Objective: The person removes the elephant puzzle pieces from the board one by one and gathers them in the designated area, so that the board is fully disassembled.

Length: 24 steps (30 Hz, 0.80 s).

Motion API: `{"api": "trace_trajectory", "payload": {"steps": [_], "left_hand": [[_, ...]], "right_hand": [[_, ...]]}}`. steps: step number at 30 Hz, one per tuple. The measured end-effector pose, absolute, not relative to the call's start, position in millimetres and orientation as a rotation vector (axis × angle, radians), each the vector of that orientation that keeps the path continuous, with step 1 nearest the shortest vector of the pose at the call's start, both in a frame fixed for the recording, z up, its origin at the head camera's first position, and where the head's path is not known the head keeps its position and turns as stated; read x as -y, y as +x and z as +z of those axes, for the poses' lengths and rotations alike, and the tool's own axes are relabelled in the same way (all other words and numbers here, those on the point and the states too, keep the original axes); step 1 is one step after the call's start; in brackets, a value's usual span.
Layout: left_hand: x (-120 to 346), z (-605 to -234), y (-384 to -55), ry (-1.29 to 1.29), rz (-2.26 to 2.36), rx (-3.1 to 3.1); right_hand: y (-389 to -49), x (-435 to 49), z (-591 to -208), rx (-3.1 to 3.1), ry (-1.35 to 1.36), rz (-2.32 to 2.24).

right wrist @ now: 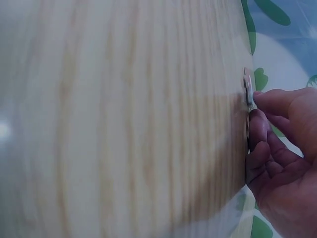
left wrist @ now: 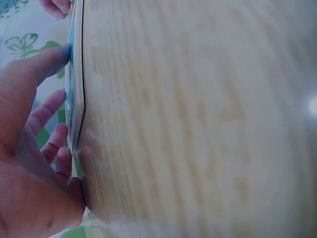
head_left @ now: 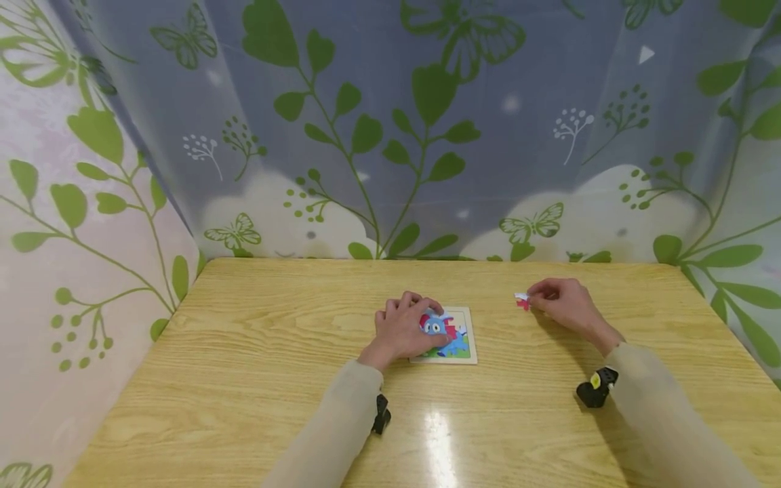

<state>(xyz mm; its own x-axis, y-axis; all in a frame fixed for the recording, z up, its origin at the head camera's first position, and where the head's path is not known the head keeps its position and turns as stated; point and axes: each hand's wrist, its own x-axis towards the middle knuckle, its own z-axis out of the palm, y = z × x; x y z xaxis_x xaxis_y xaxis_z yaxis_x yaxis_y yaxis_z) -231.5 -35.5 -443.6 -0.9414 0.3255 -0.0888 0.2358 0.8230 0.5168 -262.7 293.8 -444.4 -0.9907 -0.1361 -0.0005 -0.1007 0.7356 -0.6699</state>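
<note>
A small framed jigsaw puzzle [head_left: 465, 344] with a big-eyed blue creature on it lies flat on the table. My left hand [head_left: 403, 328] rests over its left part, thumb and fingers spread across the picture, hiding some of it. In the left wrist view the thumb [left wrist: 52, 60] touches the puzzle's face near its edge. To the right of the puzzle, my right hand [head_left: 569, 305] pinches a pink and white puzzle piece [head_left: 521, 301] between thumb and fingers. The right wrist view shows that piece [right wrist: 248, 90] edge-on, low over the tabletop.
The wooden table [head_left: 274, 400] stretches around both hands, with a light glare near its front. A printed curtain [head_left: 378, 135] with leaves and butterflies hangs behind its far edge, and more printed cloth stands at the left and right.
</note>
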Motion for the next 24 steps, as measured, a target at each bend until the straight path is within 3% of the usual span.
{"api": "trace_trajectory", "payload": {"steps": [24], "left_hand": [[39.5, -444.5, -225.3, 0.444, 0.908, -2.771]], "right_hand": [[-243.8, -250.2, -438.6, -2.887, -0.407, -1.199]]}}
